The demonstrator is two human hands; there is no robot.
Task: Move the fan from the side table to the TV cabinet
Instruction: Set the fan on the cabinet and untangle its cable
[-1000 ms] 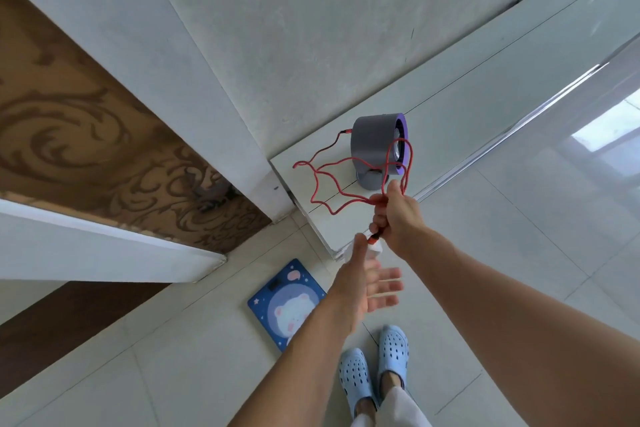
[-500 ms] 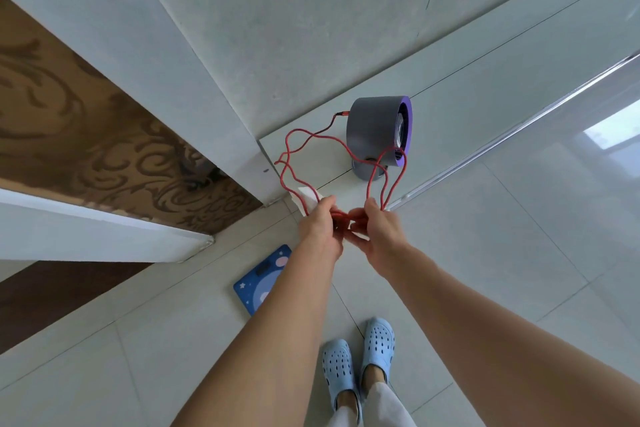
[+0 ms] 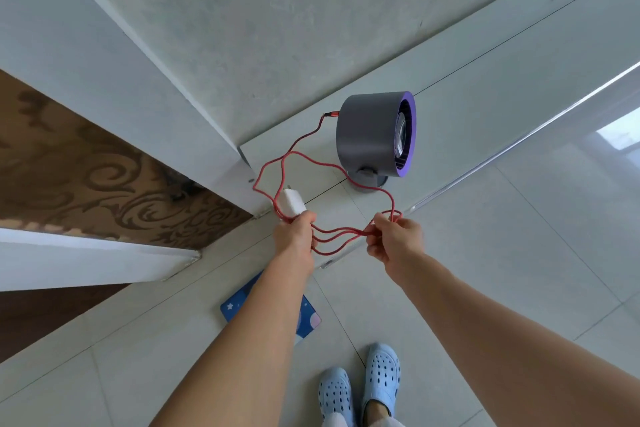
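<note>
The fan (image 3: 375, 135), grey with a purple front ring, stands upright on its small base on the white TV cabinet (image 3: 485, 80), close to the cabinet's near left corner and against the wall side. Neither hand touches it; it sits beyond and between the two hands, slightly nearer the right one.

A red cable (image 3: 294, 163) runs from a plug at the fan's left side, loops over the cabinet top and hangs off the near edge to both hands. The left hand (image 3: 296, 236) is closed around several cable strands and a white charger (image 3: 292, 203), which sticks up from the fist. The right hand (image 3: 394, 239) is closed on a bunch of cable loops, pinched at the fingertips. Strands sag between the hands.

On the tiled floor below lie a blue scale (image 3: 306, 319), partly hidden by the left forearm, and the person's light blue clogs (image 3: 360, 388).
</note>
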